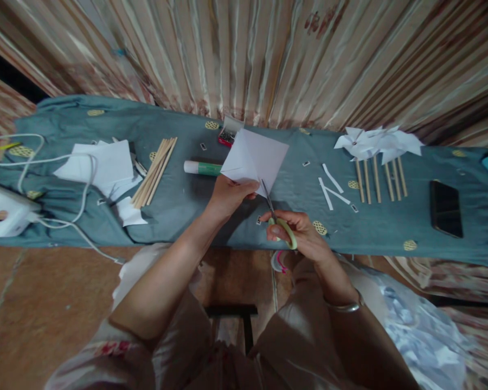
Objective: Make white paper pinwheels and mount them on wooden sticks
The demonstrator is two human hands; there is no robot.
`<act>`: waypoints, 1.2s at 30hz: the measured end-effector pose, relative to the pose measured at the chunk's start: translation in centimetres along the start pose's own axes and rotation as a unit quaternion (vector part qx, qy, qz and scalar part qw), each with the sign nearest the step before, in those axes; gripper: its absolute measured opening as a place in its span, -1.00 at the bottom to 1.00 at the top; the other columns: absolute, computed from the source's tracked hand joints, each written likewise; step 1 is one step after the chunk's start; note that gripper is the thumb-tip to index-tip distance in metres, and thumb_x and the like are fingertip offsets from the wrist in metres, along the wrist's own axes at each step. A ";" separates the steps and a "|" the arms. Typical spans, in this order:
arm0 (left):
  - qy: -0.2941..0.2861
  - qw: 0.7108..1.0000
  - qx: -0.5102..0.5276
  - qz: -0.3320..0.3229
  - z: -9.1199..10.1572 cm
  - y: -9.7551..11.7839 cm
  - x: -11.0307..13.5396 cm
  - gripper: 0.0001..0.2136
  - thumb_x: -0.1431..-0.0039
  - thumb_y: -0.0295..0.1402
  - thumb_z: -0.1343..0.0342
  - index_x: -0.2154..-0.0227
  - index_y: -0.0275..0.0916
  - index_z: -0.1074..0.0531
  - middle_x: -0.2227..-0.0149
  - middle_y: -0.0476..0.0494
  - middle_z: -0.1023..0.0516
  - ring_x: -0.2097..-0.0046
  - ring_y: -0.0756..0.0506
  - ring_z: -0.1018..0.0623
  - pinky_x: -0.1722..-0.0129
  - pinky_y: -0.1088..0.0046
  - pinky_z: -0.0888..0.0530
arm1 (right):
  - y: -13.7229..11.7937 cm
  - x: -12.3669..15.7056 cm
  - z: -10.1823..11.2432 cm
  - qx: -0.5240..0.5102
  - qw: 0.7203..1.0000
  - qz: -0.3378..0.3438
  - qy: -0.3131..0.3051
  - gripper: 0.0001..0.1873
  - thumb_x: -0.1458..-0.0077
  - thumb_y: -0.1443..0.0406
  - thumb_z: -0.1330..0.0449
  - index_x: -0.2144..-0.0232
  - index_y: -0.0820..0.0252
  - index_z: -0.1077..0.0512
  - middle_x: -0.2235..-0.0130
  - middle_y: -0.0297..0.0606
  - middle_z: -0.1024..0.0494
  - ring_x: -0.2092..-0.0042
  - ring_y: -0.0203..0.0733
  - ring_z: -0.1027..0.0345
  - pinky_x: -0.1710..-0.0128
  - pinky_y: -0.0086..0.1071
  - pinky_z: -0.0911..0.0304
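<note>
From the held paper [264, 154], bare cloth [309, 147] leaves passage at 3 o'clock up to the strips [332, 179]; the tube [203, 168] blocks 9 o'clock, the red box [224, 143] 10.

Left hand [229, 196] pinched, right hand [306, 232] curled

Spread along the counter [370, 230]
Had sticks [154, 172] left of the tube [203, 168], box [226, 139] behind the paper square [258, 157], strips [332, 179] right of it, then pinwheels [374, 143], then phone [446, 209].
</note>
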State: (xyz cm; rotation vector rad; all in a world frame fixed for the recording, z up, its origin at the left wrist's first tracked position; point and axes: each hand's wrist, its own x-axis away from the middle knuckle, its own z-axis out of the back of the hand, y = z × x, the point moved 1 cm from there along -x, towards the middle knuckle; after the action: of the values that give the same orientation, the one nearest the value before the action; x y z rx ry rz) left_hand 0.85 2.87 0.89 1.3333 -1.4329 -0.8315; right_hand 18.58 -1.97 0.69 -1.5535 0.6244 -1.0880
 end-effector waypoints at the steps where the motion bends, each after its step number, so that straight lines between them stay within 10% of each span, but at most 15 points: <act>1: -0.001 1.000 -0.001 0.000 0.0 0.0 0.0 -0.89 0.25 -0.47 -0.27 0.61 -0.30 -0.43 0.62 0.07 -0.45 0.58 0.09 -0.39 0.56 0.58 -0.40 | 0.1 0.0 0.0 -0.001 1.000 -0.002 -0.001 -0.47 0.14 -0.10 -0.39 0.30 0.18 -0.52 0.52 -0.41 -0.43 0.48 -0.37 -0.22 0.45 -0.45 -0.25; 36: -0.018 1.000 -0.003 0.008 -0.2 0.0 0.3 -0.89 0.24 -0.48 -0.26 0.61 -0.31 -0.42 0.60 0.05 -0.46 0.56 0.07 -0.41 0.55 0.57 -0.41 | 0.1 -0.1 -0.1 -0.032 0.998 -0.041 0.030 -0.54 0.30 0.03 -0.51 0.35 0.16 -0.59 0.54 -0.43 -0.47 0.50 -0.37 -0.34 0.48 -0.48 -0.30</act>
State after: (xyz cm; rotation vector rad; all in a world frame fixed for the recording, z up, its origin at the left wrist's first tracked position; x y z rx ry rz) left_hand 1.04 2.57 1.03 1.3065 -1.4660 -0.8524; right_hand 18.44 -2.01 0.53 -1.6185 0.6458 -1.1900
